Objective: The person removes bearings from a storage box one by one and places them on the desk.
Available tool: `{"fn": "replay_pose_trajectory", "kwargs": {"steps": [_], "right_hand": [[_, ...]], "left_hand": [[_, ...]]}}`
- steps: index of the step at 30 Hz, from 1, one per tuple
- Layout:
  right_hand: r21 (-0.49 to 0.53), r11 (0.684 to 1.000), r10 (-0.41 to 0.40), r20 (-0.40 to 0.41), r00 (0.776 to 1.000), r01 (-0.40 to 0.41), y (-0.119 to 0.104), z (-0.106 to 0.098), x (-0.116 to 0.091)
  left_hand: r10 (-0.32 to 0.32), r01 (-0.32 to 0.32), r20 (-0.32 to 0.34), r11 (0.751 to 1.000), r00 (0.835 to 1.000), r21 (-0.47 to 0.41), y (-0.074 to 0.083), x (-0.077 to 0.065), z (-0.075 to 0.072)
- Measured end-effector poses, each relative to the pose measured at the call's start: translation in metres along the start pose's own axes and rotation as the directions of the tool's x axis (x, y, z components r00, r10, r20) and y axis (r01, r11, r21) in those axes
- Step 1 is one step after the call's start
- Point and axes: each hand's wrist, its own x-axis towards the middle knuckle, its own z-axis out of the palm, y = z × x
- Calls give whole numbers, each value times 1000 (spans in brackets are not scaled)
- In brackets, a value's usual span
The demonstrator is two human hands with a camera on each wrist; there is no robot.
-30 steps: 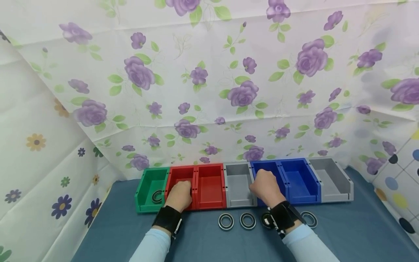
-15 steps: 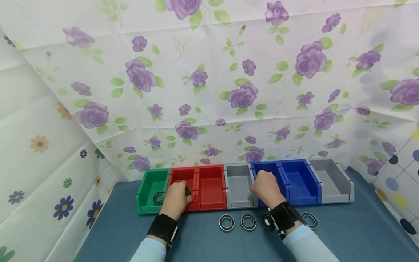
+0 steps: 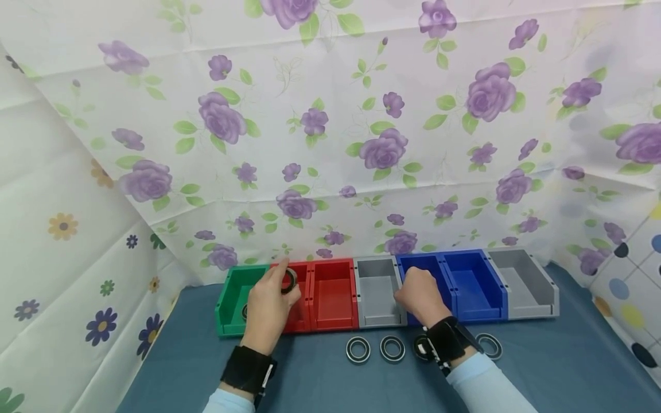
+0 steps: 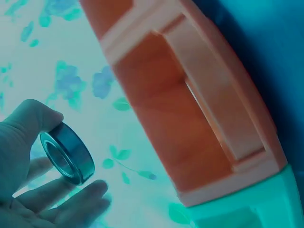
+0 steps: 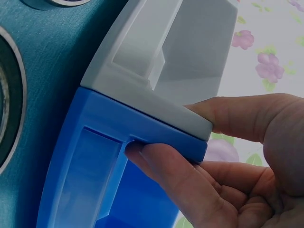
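Observation:
My left hand (image 3: 267, 312) pinches a ring-shaped ball bearing (image 4: 78, 154) between thumb and fingers, raised over the left red bin (image 3: 296, 327). In the left wrist view the bearing is tilted and apart from the bin. My right hand (image 3: 423, 293) grips the adjoining walls of the middle grey bin (image 3: 381, 323) and a blue bin (image 5: 71, 156). Its thumb lies on the grey side and its index finger on the blue side. Partly behind the left hand, another bearing (image 3: 245, 312) lies in the green bin (image 3: 229, 331).
Another red bin (image 3: 333, 324), a second blue bin (image 3: 482, 315) and an end grey bin (image 3: 532, 312) complete the row. Several bearings lie on the blue cloth (image 3: 320, 378) in front, including one bearing (image 3: 348, 350) left of centre. A flowered sheet (image 3: 330, 143) hangs behind.
My left hand has lifted the bearing out of the left red bin, moving up and slightly left. The right hand keeps its place on the bin walls.

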Motion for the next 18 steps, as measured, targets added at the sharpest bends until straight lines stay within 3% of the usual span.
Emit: {"fn": "replay_pose_trajectory", "kwargs": {"steps": [11, 18], "right_hand": [[-17, 1000, -10, -8, 1000, 10, 0, 1, -1], [-16, 1000, -1, 1, 1000, 1, -1, 0, -2]], "left_hand": [[97, -100, -32, 991, 995, -85, 11, -9, -4], [83, -79, 14, 980, 996, -181, 20, -19, -4]]}}
